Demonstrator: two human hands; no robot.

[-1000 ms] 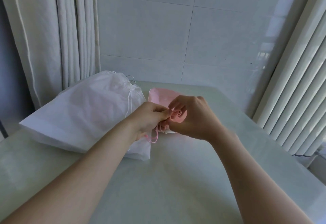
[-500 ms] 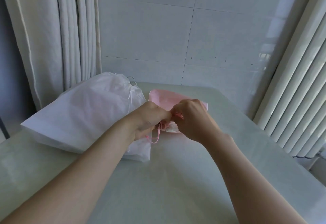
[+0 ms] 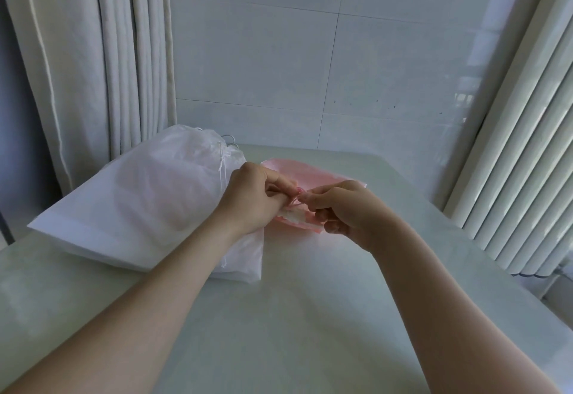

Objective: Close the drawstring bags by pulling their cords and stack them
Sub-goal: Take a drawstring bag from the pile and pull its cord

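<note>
Hands meet mid-frame: the left hand (image 3: 252, 198) and right hand (image 3: 348, 210) both pinch the cord (image 3: 297, 201) of the pink bag (image 3: 305, 176). Soft, light cloth (probably slippery), best held at its gathered mouth; the white bag (image 3: 148, 204) lies left.

On the pale worktop (image 3: 310, 300), the left grip (image 3: 251, 198) and right grip (image 3: 344, 210) meet over the near mouth of a pink bag (image 3: 313, 173). Each pinches its thin pink cord (image 3: 297, 201) with curled fingers. A larger white bag (image 3: 148, 201) lies just left, its far mouth gathered.
</note>
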